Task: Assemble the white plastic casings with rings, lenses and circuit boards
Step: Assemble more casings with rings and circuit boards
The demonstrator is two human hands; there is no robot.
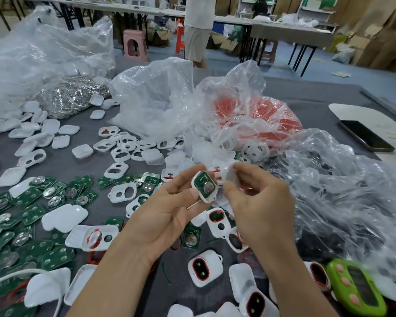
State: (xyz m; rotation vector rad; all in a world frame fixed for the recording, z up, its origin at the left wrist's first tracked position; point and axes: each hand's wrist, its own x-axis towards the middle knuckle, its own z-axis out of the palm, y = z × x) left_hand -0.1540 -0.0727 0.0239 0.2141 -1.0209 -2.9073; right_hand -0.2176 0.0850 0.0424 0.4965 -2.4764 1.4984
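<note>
- Left hand (167,209) was up over the bench (62,165), palm facing the camera. Its thumb and fingertips were curled round the edges of a white casing (204,196).
- The open side of that casing faced up, and the green circuit board (200,180) with its coin cell (209,187) was already seated inside. Its long axis ran roughly from 11 to 5 o'clock.
- Right hand (261,202) was at about 3 o'clock from the casing, back of the hand towards the camera. Its fingers were bent in, pinching a white piece (228,173).
- That piece sat at about 2 o'clock from the casing, just beside its top corner. It was blurry, so probably the matching cover, but I couldn't say for sure.
- My guess is the cover gets closed next. For that the piece has to travel down toward 8 o'clock and line up with the 11-to-5 axis. The right hand was the nearer one for it, with the left just bracing.
- Spare circuit boards (21,213) lay at 9 o'clock, and finished casings (202,267) at 6 o'clock.
</note>
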